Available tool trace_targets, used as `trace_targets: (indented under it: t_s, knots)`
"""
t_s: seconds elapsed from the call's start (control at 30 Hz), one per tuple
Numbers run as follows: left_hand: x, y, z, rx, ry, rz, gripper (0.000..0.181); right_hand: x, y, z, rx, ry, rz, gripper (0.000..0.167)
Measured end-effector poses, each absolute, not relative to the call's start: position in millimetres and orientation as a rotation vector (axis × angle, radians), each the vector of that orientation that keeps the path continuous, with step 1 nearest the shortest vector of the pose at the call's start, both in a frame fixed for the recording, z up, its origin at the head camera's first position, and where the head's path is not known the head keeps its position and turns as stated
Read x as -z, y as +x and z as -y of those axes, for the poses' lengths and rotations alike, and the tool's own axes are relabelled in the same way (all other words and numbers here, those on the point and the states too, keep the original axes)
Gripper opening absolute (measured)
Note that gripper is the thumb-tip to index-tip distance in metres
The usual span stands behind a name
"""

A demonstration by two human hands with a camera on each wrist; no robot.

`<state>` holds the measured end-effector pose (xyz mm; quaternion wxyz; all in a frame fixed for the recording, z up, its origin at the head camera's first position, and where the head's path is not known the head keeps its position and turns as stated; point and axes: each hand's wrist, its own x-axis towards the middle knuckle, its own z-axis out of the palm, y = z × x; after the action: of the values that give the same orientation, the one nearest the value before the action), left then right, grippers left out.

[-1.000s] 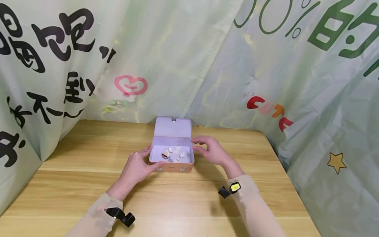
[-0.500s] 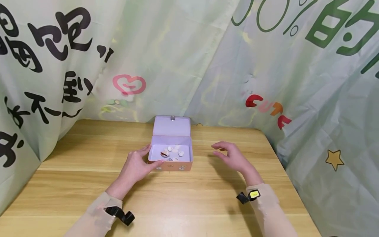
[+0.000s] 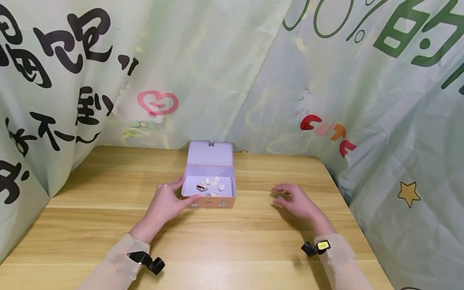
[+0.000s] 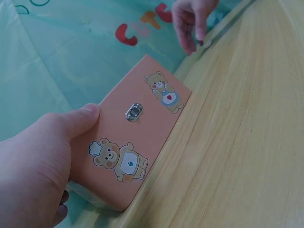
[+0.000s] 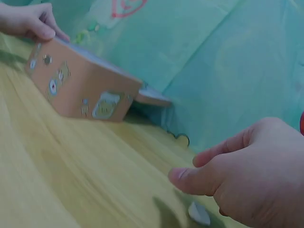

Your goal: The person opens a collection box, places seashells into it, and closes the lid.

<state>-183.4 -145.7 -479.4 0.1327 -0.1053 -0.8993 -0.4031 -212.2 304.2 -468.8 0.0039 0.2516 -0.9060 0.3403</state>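
Note:
A small tin box [image 3: 208,202], orange outside with bear pictures and lilac inside, stands on the table with its lid [image 3: 210,154] raised. Several small white shells [image 3: 221,187] and a brown-and-white one [image 3: 201,187] lie in it. My left hand [image 3: 166,203] grips the box's left side, thumb on the front, other fingers partly hidden behind it. To the right, apart from the box, my right hand [image 3: 299,205] hovers over the table with fingers loosely bent. In the right wrist view, a small whitish piece [image 5: 198,213] appears below that hand; whether fingers touch it I cannot tell.
The wooden table [image 3: 224,249] reaches back to a pale green printed curtain [image 3: 203,72], which also hangs along both sides. The raised lid stands close to the curtain. A silver clasp [image 4: 134,112] is on the box front.
My right hand has moved from the box's right side out to the right and a little toward me. The left hand keeps its grip on the box, which stays in place.

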Motion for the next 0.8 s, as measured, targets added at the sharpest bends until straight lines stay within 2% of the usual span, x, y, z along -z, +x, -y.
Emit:
trace_targets:
  t_s: [0.5,0.8]
  knots:
    - [479,-183,145,1.175,-0.301,2.610,0.104,481,-208,-318,-0.982,0.766,2.897,0.028]
    - [482,-184,146,1.164,-0.311,2.608,0.103,475,-210,-316,-1.006,0.737,2.905,0.023]
